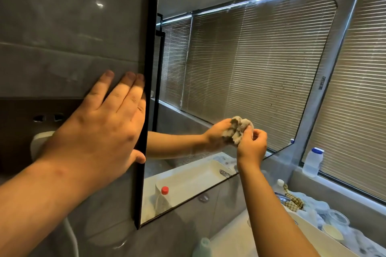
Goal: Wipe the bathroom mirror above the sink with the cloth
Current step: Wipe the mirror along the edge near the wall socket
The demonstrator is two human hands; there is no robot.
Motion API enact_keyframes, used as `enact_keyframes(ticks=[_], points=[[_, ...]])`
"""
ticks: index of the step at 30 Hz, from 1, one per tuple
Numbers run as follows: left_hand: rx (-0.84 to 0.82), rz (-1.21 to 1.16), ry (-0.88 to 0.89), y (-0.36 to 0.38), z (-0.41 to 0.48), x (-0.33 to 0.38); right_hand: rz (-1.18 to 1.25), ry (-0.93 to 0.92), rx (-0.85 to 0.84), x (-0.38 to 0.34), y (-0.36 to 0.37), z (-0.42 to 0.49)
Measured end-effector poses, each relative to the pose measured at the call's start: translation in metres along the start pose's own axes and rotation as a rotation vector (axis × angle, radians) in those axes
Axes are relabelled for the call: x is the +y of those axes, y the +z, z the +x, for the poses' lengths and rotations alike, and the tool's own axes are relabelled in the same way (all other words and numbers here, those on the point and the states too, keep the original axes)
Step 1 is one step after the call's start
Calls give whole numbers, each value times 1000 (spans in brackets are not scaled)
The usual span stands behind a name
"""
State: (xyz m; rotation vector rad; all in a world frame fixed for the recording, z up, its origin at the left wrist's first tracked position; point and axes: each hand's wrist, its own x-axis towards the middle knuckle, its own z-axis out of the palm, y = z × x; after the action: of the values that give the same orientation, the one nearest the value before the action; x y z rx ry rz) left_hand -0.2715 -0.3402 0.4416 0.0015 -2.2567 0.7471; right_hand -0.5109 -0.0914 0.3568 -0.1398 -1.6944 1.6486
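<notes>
A black-framed mirror (240,58) hangs on the grey tiled wall and reflects window blinds. My right hand (251,146) grips a crumpled grey cloth (238,129) and presses it against the lower part of the glass; the hand's reflection meets it there. My left hand (104,125) lies flat on the wall tile beside the mirror's left frame, fingers straight, thumb hooked at the frame's edge. The white sink (309,229) sits below at the right, partly out of view.
A white plastic bottle with a blue cap (312,161) stands on the window ledge at right. Several jars, a checked rag (293,199) and a tap (282,196) crowd the sink's far side. A bottle top (203,246) pokes up at the bottom edge.
</notes>
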Motion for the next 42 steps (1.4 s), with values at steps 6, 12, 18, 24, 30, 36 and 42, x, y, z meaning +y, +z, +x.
enact_keyframes(ticks=[6, 12, 18, 24, 30, 36, 42], points=[[9, 8, -1, 0, 0, 0, 18, -228, 13, -16, 16, -40], [6, 7, -10, 0, 3, 2, 93, -593, -145, -12, 22, -132], [-5, 6, -19, 1, 3, 0, 74, -773, -230, -1, 19, -116], [20, -16, -13, 5, 4, 0, -117, -325, -86, 19, 21, -41], [32, 10, 1, 7, 4, -1, -142, 216, -21, 35, 6, 30], [6, 26, 7, 0, 2, 0, -167, 137, -35, 41, 8, 1], [15, 50, 12, 0, 2, 0, -86, -147, -116, 33, 10, -81]])
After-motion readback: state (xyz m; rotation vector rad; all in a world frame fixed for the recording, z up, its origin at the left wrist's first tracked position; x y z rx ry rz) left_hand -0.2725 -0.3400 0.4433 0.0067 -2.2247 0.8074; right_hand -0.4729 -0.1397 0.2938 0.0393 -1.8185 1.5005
